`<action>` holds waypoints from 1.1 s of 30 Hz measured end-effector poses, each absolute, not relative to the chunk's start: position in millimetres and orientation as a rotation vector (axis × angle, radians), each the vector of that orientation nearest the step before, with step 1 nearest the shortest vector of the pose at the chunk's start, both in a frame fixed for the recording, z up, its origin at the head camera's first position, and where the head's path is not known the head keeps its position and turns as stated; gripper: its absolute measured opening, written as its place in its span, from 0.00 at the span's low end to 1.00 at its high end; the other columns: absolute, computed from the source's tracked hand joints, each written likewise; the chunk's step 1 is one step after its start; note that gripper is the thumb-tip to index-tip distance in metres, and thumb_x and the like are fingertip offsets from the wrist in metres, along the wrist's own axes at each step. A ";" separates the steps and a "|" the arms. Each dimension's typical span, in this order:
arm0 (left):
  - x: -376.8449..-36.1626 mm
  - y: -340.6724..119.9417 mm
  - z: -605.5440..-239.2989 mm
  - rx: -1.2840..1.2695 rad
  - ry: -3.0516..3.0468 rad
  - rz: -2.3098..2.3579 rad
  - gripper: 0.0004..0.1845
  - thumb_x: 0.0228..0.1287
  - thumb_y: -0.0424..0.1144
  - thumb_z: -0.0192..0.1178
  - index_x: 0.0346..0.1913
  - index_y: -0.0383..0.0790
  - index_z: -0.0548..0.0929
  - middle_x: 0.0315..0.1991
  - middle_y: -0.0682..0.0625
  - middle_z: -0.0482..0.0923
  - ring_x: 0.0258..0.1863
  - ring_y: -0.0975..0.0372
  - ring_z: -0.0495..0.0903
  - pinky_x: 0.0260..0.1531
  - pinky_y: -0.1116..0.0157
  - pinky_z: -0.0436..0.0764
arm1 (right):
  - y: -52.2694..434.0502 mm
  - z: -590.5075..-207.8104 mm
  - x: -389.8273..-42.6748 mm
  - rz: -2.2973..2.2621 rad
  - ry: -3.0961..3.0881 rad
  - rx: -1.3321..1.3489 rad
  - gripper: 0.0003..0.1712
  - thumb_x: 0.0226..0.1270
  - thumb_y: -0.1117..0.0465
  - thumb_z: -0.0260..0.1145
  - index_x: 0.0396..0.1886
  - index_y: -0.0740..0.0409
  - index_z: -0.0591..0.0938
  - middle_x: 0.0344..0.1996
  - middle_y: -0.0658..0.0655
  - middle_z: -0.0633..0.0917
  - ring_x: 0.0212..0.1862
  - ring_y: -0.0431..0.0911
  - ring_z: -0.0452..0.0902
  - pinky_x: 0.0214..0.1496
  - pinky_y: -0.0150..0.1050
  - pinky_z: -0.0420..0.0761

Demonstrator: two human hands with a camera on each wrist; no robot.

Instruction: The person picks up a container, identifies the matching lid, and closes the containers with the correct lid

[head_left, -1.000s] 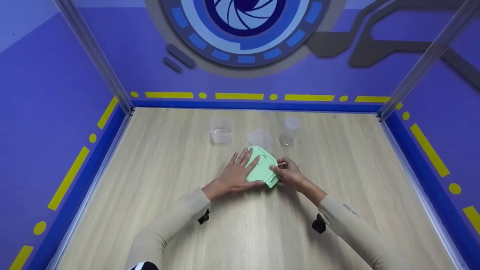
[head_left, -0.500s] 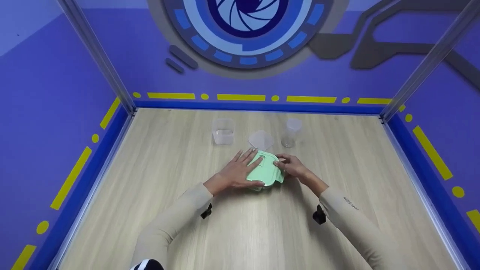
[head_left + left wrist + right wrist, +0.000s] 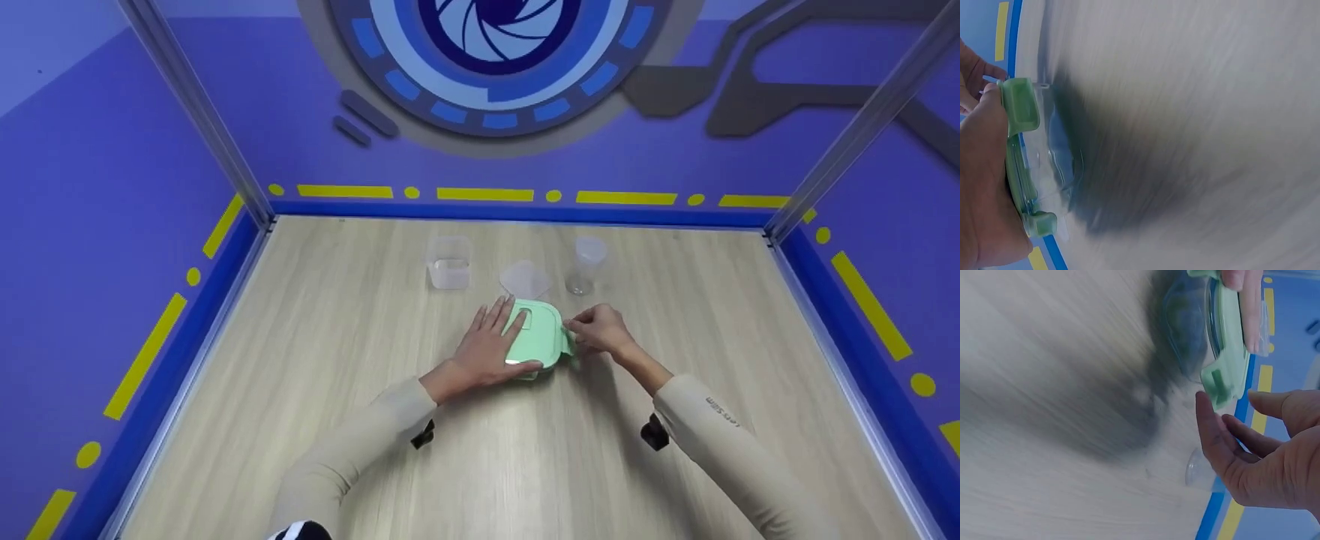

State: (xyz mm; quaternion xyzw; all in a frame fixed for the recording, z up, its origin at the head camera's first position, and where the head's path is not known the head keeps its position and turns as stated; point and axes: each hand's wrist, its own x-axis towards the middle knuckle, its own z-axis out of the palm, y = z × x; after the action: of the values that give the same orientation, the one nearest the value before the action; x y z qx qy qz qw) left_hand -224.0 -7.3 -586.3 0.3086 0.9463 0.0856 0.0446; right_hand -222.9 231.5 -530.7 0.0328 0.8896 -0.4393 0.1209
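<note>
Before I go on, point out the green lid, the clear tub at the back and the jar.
Green lid (image 3: 541, 341), head view, uncovered part of its top.
Clear tub (image 3: 450, 280), head view, front wall.
Jar (image 3: 586, 267), head view, middle of its side.

The tabletop (image 3: 330, 322) offers passage at both sides; box (image 3: 541, 343), tub (image 3: 450, 276) and jar (image 3: 586, 264) obstruct between

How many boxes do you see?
2. One is the green box, partly covered by the left hand. The other is the clear box, farther back on the left. I see no more boxes.
</note>
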 end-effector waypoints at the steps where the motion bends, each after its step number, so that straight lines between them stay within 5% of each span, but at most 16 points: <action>1: -223.3 -6.8 -585.3 0.940 2.896 0.247 0.54 0.67 0.76 0.45 0.83 0.44 0.47 0.84 0.38 0.39 0.84 0.49 0.39 0.81 0.46 0.46 | 230.4 -531.0 -221.7 -1.257 2.617 0.078 0.17 0.71 0.60 0.68 0.44 0.74 0.87 0.33 0.66 0.89 0.26 0.40 0.82 0.28 0.34 0.85; 7: -223.6 -4.7 -580.6 0.988 2.913 0.189 0.54 0.68 0.76 0.43 0.83 0.43 0.48 0.85 0.42 0.40 0.84 0.51 0.41 0.82 0.48 0.47 | 221.3 -533.2 -219.7 -1.047 2.725 -0.028 0.16 0.64 0.55 0.75 0.29 0.66 0.89 0.14 0.47 0.76 0.19 0.37 0.69 0.20 0.29 0.71; 19: -241.8 -14.4 -572.2 1.181 2.749 0.046 0.52 0.69 0.76 0.43 0.84 0.48 0.42 0.85 0.45 0.35 0.85 0.50 0.36 0.82 0.48 0.43 | 214.7 -536.5 -219.4 -0.958 2.779 -0.129 0.16 0.62 0.60 0.76 0.21 0.60 0.80 0.13 0.45 0.71 0.19 0.38 0.65 0.22 0.30 0.63; 28: -242.4 -18.3 -580.0 1.236 2.767 0.083 0.53 0.68 0.76 0.44 0.84 0.47 0.43 0.85 0.43 0.36 0.84 0.47 0.37 0.82 0.48 0.44 | 205.8 -528.1 -221.1 -1.130 2.580 0.000 0.18 0.60 0.69 0.71 0.17 0.55 0.72 0.13 0.45 0.71 0.20 0.38 0.72 0.26 0.32 0.82; 33: -241.4 -20.0 -581.6 1.237 2.789 0.100 0.56 0.65 0.77 0.47 0.84 0.46 0.45 0.85 0.42 0.38 0.84 0.46 0.39 0.82 0.46 0.45 | 200.3 -526.8 -219.2 -1.199 2.507 0.089 0.13 0.61 0.69 0.70 0.22 0.58 0.76 0.15 0.46 0.70 0.21 0.37 0.69 0.26 0.29 0.79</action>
State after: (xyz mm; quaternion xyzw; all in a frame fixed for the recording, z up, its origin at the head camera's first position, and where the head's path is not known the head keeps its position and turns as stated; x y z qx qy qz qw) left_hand -241.4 -20.0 -581.6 0.4049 0.9127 0.0327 0.0446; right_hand -219.2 200.3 -526.8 0.0317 0.8869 -0.4242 0.1798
